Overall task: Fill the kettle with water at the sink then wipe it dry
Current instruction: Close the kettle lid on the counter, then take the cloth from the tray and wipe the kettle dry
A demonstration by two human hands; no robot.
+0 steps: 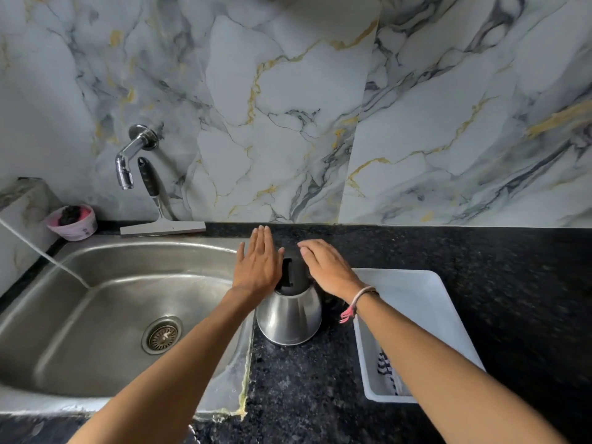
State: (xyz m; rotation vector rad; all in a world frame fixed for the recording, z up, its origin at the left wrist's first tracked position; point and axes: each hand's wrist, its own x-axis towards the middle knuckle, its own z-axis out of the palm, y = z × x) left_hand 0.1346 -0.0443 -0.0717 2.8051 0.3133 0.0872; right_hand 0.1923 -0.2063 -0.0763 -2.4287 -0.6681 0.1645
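A steel kettle (290,317) with a black lid and handle stands on the dark granite counter (480,251), just right of the sink (96,299). My left hand (258,262) hovers flat with fingers apart at the kettle's upper left. My right hand (326,265) hovers flat at its upper right, partly hiding the top. Neither hand grips the kettle. A striped cloth (387,373) lies in a white tray (426,293) under my right forearm. A chrome tap (128,161) juts from the marble wall above the sink.
A squeegee (160,216) leans on the wall behind the sink. A pink bowl (73,222) with a dark scrubber sits at the sink's back left corner. A thin white hose (45,254) runs into the basin from the left. The drain (162,335) is in the basin's middle.
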